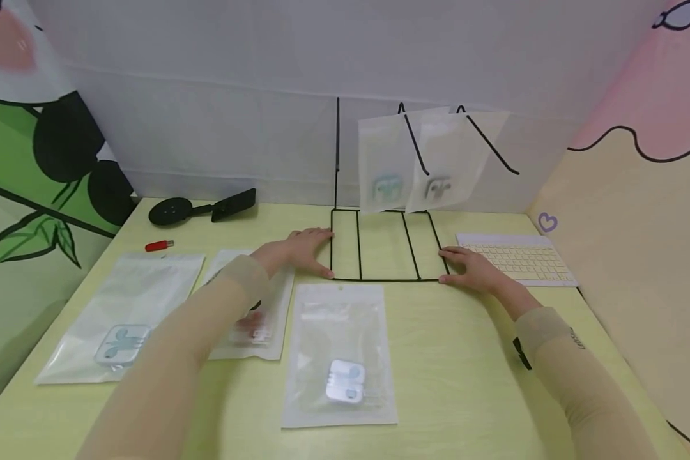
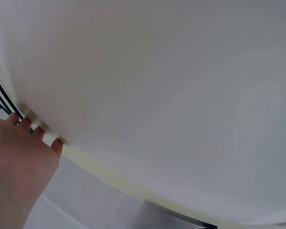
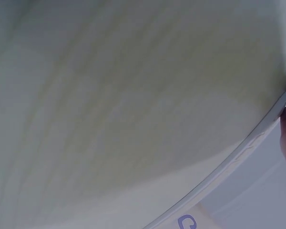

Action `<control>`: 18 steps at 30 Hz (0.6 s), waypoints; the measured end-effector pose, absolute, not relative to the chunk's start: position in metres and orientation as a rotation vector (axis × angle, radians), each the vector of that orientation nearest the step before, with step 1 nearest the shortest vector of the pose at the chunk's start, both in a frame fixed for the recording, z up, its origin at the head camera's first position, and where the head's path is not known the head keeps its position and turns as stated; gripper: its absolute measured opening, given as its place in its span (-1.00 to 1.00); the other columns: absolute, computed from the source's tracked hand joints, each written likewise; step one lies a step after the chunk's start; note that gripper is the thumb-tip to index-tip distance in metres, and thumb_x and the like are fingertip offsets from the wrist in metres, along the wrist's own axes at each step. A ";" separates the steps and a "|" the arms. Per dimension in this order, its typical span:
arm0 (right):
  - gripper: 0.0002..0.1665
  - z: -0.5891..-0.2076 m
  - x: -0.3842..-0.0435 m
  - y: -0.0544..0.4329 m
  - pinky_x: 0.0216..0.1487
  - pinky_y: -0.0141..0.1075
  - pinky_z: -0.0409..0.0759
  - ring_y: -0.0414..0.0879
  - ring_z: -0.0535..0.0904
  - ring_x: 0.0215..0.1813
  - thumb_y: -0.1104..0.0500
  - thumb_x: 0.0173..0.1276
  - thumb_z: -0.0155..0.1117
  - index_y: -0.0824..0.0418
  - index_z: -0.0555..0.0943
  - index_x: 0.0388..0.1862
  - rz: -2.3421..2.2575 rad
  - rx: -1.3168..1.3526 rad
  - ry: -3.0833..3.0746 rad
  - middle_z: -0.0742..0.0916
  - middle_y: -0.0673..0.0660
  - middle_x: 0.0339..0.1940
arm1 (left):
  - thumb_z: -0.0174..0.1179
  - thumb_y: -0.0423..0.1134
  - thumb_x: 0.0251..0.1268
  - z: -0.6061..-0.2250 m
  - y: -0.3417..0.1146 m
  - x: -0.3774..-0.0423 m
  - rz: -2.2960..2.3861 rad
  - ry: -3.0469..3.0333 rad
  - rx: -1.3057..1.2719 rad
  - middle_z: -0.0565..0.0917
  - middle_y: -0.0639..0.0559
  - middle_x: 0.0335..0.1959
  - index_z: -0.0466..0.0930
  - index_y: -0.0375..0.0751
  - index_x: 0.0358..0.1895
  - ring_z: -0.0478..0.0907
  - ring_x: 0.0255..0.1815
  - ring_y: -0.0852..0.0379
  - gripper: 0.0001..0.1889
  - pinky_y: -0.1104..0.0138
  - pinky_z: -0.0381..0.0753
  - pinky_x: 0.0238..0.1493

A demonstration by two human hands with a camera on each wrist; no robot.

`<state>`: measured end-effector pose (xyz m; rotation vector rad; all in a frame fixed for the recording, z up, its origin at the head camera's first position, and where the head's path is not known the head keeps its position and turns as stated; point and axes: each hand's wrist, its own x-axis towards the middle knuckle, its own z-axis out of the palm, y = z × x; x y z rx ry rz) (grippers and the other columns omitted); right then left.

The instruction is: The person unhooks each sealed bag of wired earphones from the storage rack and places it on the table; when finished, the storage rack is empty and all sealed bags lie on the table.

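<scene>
A black wire display rack [image 1: 388, 280] stands on the table, its base flat and its hooks reaching up and forward. My left hand [image 1: 307, 249] touches the left side of the base, thumb at the front corner and fingers spread along the bar. On the opposite side, my right hand [image 1: 473, 269] has its fingertips at the right bar and its thumb by the front corner. From the hooks hang a clear bag of earphones [image 1: 388, 188] and another earphone bag [image 1: 438, 187]. Just in front of the base lies a third earphone bag [image 1: 339, 332].
An earphone bag [image 1: 149, 287] lies at the left; beside it, another bag [image 1: 270, 332] is partly hidden under my left arm. A red USB stick [image 1: 159, 246] and a black long-handled utensil [image 1: 172, 211] lie farther back. A white keyboard [image 1: 520, 260] sits right of my right hand.
</scene>
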<state>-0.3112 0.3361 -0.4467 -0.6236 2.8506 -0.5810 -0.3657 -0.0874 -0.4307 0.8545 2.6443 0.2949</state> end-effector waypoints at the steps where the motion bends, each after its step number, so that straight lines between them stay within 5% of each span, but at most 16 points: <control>1: -0.07 -0.446 -0.311 0.336 0.36 0.20 0.11 0.30 0.08 0.45 -0.20 0.21 0.30 0.20 0.24 0.44 -0.585 -0.622 2.849 0.27 0.28 0.45 | 0.22 0.40 -0.04 -0.431 -0.088 -0.366 0.295 2.644 0.855 -0.08 -0.08 0.54 -0.15 -0.08 0.52 -0.19 0.53 -0.14 0.15 -0.18 -0.18 0.42; 18: -0.23 -0.413 -0.307 0.320 0.33 0.18 0.20 0.29 0.17 0.42 -0.07 0.29 0.27 0.25 0.32 0.38 -0.620 -0.637 2.886 0.34 0.33 0.40 | 0.18 0.42 -0.02 -0.428 -0.087 -0.364 0.263 2.614 0.833 -0.14 -0.04 0.55 -0.21 -0.09 0.52 -0.23 0.54 -0.09 0.16 -0.14 -0.18 0.43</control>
